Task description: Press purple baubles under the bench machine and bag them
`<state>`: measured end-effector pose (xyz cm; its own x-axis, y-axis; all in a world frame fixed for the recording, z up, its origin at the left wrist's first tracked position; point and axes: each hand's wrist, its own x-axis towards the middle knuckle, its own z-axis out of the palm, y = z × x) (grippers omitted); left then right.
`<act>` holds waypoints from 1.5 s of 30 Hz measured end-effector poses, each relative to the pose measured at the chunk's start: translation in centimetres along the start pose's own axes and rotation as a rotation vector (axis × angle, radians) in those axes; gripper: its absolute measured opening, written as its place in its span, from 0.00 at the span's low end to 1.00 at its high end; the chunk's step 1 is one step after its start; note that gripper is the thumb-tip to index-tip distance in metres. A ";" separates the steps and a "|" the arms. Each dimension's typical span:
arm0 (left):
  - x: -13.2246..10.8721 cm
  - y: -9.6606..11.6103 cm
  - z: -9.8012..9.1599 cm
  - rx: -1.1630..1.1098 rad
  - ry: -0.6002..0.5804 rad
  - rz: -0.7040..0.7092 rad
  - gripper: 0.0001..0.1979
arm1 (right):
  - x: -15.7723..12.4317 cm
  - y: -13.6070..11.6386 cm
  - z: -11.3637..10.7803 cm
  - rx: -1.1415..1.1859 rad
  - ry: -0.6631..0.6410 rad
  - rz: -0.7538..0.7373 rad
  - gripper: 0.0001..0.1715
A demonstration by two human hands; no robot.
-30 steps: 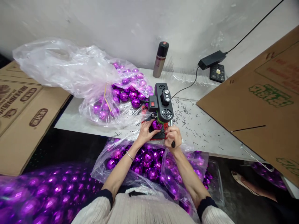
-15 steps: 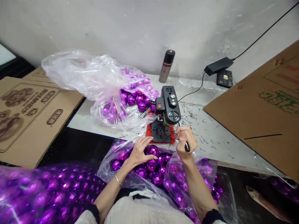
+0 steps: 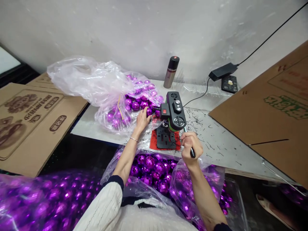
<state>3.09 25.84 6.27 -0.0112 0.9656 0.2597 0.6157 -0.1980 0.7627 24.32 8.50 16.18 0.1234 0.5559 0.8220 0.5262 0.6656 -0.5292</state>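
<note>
My left hand [image 3: 142,119] reaches into the pile at the open plastic bag [image 3: 90,78], its thumb and fingers closed around a shiny purple mirrored ball [image 3: 149,111]. More purple balls [image 3: 136,106] lie beside it, partly under clear plastic. My right hand [image 3: 192,146] is wrapped around the black-ended lever [image 3: 192,152] of a small black bench machine [image 3: 176,110] with a red switch. Below the machine's head is a slotted black base plate [image 3: 166,138] on a red mat [image 3: 153,141]; no ball shows on the plate.
An open bag of purple balls [image 3: 156,170] lies at my lap, and a larger mass of balls [image 3: 48,199] is at lower left. Cardboard boxes [image 3: 36,118] flank the table. A spray can [image 3: 171,72] and power adapter [image 3: 223,71] stand behind. Small dark bits [image 3: 204,141] litter the tabletop.
My left hand has moved from over the lap bag, where it was open, up and forward to the ball pile and closed around a ball. My right hand stays on the lever.
</note>
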 end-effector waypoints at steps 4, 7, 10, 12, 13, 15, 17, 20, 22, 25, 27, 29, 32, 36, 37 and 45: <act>-2.3 0.9 -1.1 -0.406 0.006 -0.137 0.28 | 0.0 -0.1 0.1 -0.011 0.001 0.002 0.20; -5.3 2.1 -1.6 -0.797 -0.151 -0.249 0.28 | 0.1 -0.2 0.1 -0.017 0.004 0.002 0.20; -7.9 2.8 -1.0 -0.956 -0.255 -0.359 0.30 | 0.2 -0.2 0.2 -0.020 0.016 -0.008 0.20; -9.1 2.9 -0.1 -0.900 -0.241 -0.390 0.33 | 0.3 -0.2 0.2 -0.019 0.012 -0.021 0.20; -9.6 2.9 0.4 -0.846 -0.230 -0.380 0.34 | 0.3 -0.1 0.2 -0.017 0.008 -0.026 0.20; -10.2 2.9 1.0 -0.719 -0.233 -0.308 0.35 | 0.3 -0.1 0.1 -0.014 -0.007 -0.024 0.20; -10.7 2.9 1.1 -0.590 -0.255 -0.198 0.35 | 0.3 -0.1 0.0 -0.015 -0.019 -0.011 0.19; -11.1 3.0 0.6 -0.405 -0.298 -0.007 0.35 | 0.4 -0.2 -0.1 -0.014 -0.021 -0.006 0.19; -11.2 3.1 0.4 -0.280 -0.327 0.113 0.34 | 0.5 -0.2 -0.1 -0.010 -0.017 -0.011 0.19; -11.1 2.9 0.5 -0.135 -0.329 0.217 0.33 | 0.5 -0.2 -0.1 -0.012 -0.023 -0.014 0.19; -11.0 2.8 0.8 -0.096 -0.324 0.238 0.33 | 0.4 -0.1 0.0 -0.017 -0.023 -0.018 0.19; -11.0 2.8 1.0 -0.077 -0.325 0.252 0.33 | 0.4 0.0 0.0 -0.021 -0.017 -0.028 0.18; -11.0 3.1 1.1 -0.051 -0.327 0.271 0.33 | 0.4 0.0 0.0 -0.022 -0.011 -0.030 0.19; -10.8 3.6 0.6 -0.033 -0.375 0.275 0.33 | 0.4 -0.1 0.0 -0.024 -0.011 -0.022 0.19; -10.8 3.7 0.5 -0.025 -0.391 0.272 0.33 | 0.5 -0.1 0.0 -0.023 -0.012 -0.023 0.19; -10.5 2.4 0.4 -0.175 -0.396 0.145 0.34 | 1.2 -0.5 -0.2 -0.016 -0.031 0.003 0.20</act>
<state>5.05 15.25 5.11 0.3888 0.9089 0.1509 0.4457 -0.3289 0.8326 24.37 8.72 17.47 0.0992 0.5730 0.8135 0.5392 0.6562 -0.5279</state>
